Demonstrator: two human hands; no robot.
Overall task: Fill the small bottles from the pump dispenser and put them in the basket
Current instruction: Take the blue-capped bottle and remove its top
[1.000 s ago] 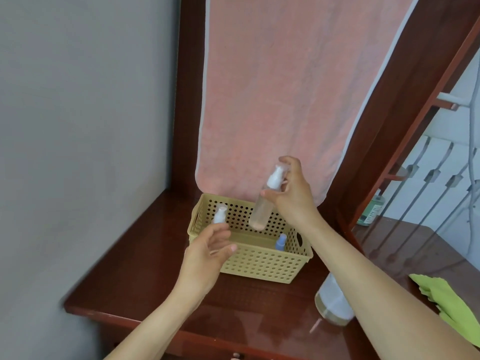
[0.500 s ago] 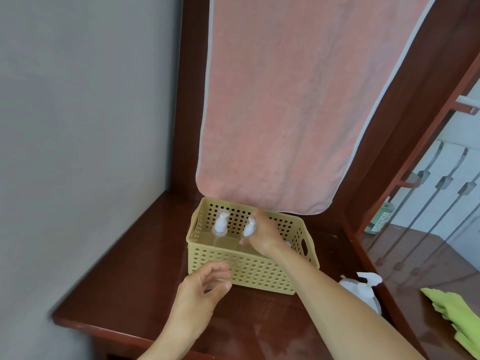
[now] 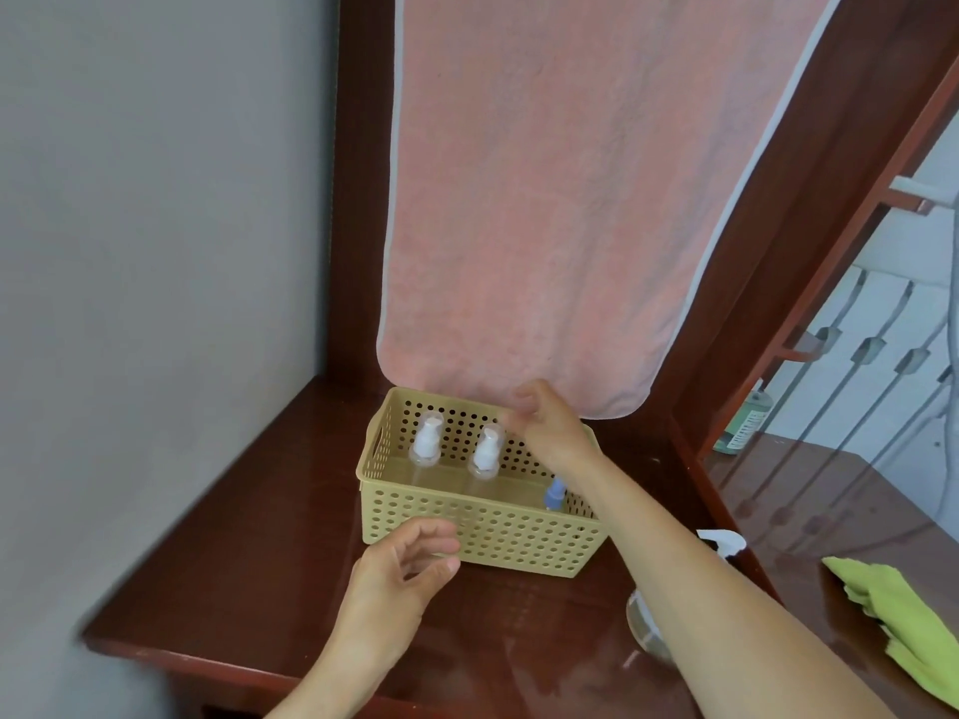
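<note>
A yellow perforated basket (image 3: 477, 531) stands on the dark red wooden table. Two clear small bottles with white spray caps stand upright inside it, one at the left (image 3: 426, 444) and one beside it (image 3: 487, 453). A small blue-capped bottle (image 3: 554, 494) shows at the basket's right side, partly behind my forearm. My right hand (image 3: 550, 428) hovers above the basket, just right of the second bottle, fingers apart and empty. In front of the basket my left hand (image 3: 399, 573) is loosely curled and holds nothing. The white pump dispenser (image 3: 724, 544) stands at the right, mostly hidden by my right arm.
A pink towel (image 3: 545, 199) hangs behind the basket. A grey wall (image 3: 155, 251) closes the left side. At the right edge lies a green cloth (image 3: 903, 614), and beyond it a green bottle (image 3: 747, 422) stands by a metal railing. The table's front edge (image 3: 207, 661) is near.
My right hand lowered the second clear bottle into the basket beside the first, let it go and lifted away. My left hand released the first bottle earlier and dropped in front of the basket.
</note>
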